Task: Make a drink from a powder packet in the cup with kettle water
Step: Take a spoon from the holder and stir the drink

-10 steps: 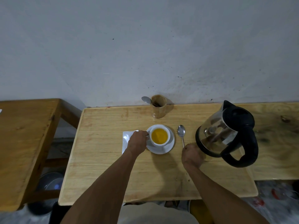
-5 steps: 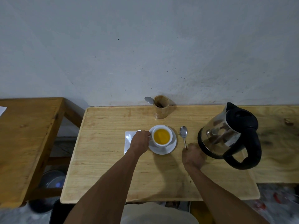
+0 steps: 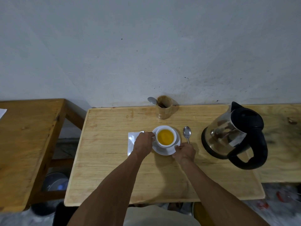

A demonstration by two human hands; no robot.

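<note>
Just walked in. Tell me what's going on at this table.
A person is finishing a powdered drink. The white cup already holds orange liquid and sits on its saucer. The left hand is at the cup's left side, and the right hand grips the saucer's front right edge. A spoon lies beside the saucer, the packet lies flat under the left hand, and the kettle stands to the right.

White cup (image 3: 166, 145) of orange-yellow drink (image 3: 165, 136) on a white saucer (image 3: 162, 152); silvery-white packet (image 3: 132, 142); steel-coloured spoon (image 3: 187, 132); kettle (image 3: 234, 136) clear-bodied with black lid and handle; pale, streaky-grained wooden table (image 3: 114, 168).
</note>
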